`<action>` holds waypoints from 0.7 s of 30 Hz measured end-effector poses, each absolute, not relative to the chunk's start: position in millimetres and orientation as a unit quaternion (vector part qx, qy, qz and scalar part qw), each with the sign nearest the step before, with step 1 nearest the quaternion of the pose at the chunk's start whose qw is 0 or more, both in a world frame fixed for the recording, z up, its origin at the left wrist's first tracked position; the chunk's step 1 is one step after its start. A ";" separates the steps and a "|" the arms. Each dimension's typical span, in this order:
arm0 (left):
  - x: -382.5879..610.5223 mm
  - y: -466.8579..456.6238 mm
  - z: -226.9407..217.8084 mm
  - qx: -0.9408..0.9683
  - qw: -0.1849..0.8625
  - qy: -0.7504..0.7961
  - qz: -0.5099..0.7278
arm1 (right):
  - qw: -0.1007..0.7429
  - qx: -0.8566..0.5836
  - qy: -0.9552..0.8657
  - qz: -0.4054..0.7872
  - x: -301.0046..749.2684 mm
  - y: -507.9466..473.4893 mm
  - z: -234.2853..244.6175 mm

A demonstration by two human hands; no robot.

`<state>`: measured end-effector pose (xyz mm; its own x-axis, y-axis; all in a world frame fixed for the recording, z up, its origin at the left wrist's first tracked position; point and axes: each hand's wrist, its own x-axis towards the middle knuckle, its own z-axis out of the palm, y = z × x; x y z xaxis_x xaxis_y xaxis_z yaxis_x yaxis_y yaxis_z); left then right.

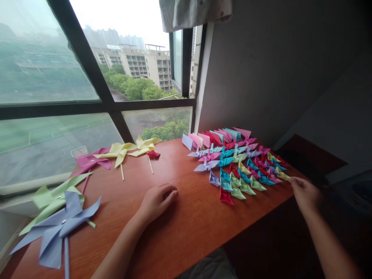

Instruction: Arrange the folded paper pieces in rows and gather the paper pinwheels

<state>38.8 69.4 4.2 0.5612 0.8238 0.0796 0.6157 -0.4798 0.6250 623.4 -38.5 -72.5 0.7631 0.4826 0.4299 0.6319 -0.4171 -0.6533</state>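
On the right side of the table (186, 217), folded paper pieces stand in close rows. Little paper boats fill the front, among them a red boat (226, 197) and a green boat (247, 188). Behind them are paper cranes such as a lilac one (207, 166), then paper planes like the lilac one (187, 142). My right hand (306, 193) reaches the right edge, its fingertips pinched at the tip of a yellow paper boat (282, 175). My left hand (159, 200) rests on the tabletop with its fingers loosely curled, and nothing shows in it.
Paper pinwheels line the window side: blue (65, 223), green (55, 197), magenta (91, 159) and two yellow ones (119, 150). A small red folded paper (153, 154) lies by a pinwheel stick. The window (106, 104) borders the left; a grey wall (247, 69) stands behind.
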 end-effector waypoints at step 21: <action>39.0 69.1 3.5 0.840 0.272 0.426 0.197 | 0.406 -0.875 -0.261 -0.036 586.5 -40.3 -31.9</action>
